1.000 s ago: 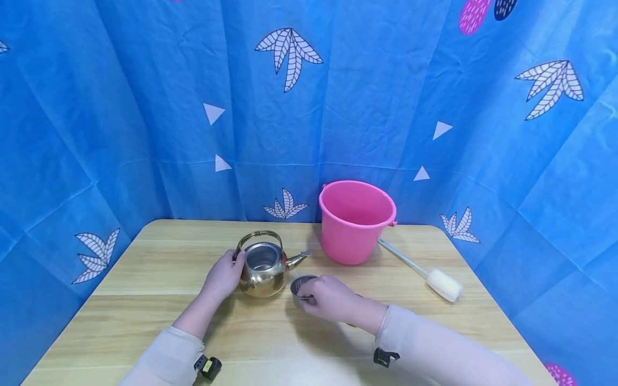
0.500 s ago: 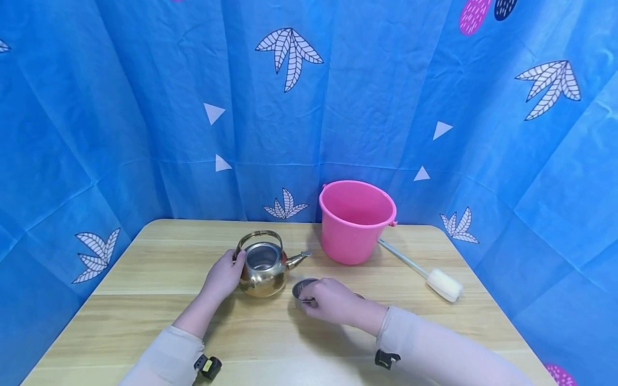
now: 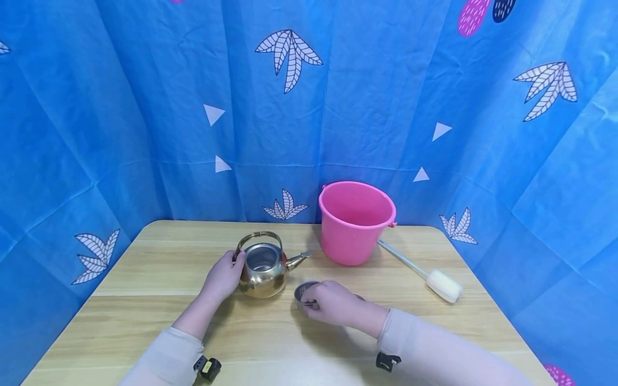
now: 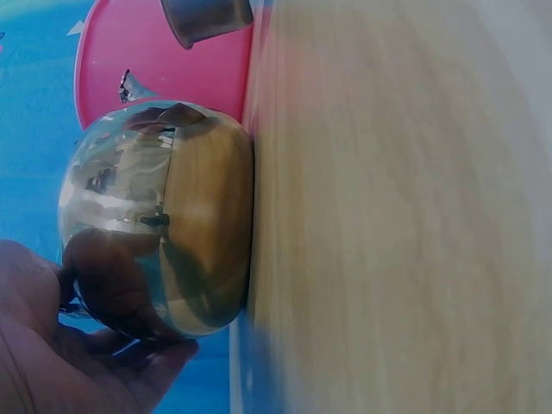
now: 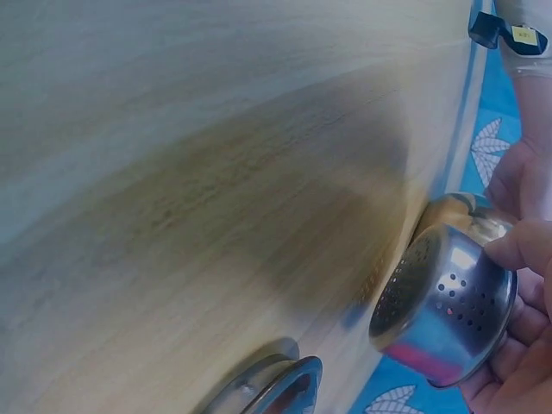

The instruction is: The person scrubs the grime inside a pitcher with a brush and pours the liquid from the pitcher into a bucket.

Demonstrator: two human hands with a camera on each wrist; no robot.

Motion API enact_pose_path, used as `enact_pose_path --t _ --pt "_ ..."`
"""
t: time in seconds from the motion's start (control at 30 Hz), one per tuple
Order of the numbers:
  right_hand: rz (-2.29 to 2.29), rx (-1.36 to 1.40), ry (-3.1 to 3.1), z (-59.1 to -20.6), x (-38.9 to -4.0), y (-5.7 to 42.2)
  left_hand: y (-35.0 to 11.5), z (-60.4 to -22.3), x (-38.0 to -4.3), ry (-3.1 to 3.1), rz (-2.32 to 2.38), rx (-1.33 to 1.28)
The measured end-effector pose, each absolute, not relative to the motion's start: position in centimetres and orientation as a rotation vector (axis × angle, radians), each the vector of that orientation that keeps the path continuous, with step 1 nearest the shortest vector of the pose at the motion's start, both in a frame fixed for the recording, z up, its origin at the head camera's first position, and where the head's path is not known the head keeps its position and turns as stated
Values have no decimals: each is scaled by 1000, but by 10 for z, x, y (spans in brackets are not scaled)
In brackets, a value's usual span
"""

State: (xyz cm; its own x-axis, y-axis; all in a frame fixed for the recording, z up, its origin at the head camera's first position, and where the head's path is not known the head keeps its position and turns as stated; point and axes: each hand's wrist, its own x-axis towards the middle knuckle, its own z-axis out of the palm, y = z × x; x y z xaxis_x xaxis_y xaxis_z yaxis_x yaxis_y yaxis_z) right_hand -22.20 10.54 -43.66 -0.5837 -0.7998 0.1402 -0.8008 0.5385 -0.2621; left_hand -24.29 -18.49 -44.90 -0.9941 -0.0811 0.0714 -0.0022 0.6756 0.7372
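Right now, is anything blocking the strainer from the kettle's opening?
Nothing separate visibly stands between strainer and kettle; only the kettle's spout juts out on the strainer's side, and its handle arches by the opening.

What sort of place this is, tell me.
Probably a makeshift recording booth: a blue leaf-print curtain hangs behind and along both sides of a wood-grain table, and black wrist cameras are worn.

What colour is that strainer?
The strainer is silvery, with blue and pink reflections; it shows best in the right wrist view.
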Motion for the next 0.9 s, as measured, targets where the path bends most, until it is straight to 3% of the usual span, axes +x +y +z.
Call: enact_pose_path --t 0.9 --pt "398 1431 -2831 -441 -220 106 -184 -451 -245 -2777 -1222 96"
